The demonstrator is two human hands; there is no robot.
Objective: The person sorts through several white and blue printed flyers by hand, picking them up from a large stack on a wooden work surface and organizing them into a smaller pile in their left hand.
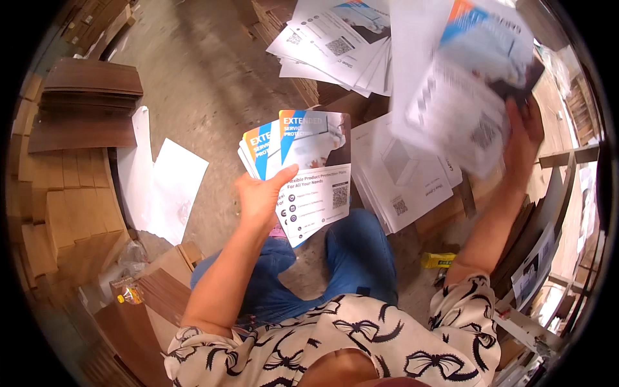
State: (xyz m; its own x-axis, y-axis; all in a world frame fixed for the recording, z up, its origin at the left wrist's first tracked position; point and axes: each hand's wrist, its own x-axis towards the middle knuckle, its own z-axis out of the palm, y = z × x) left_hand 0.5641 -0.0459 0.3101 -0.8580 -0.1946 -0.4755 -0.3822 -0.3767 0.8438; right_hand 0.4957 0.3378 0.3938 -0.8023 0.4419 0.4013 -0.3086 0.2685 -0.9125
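In front of my lap, my left hand is closed on a fanned handful of leaflets. They are white below, with orange and blue stripes and a photo above; my thumb presses on the top one. At the upper right my right hand grips the edge of a similar leaflet together with white printed sheets, all smeared by motion. Under these lies a stack of white instruction sheets with a line drawing. A fanned pile of sheets, leaflets among them, lies farther off.
To the left stand brown wood-look panels on stacked cardboard. Loose white paper lies on the concrete floor beside them. A yellow packet sits near my right forearm, with a rack frame at the far right.
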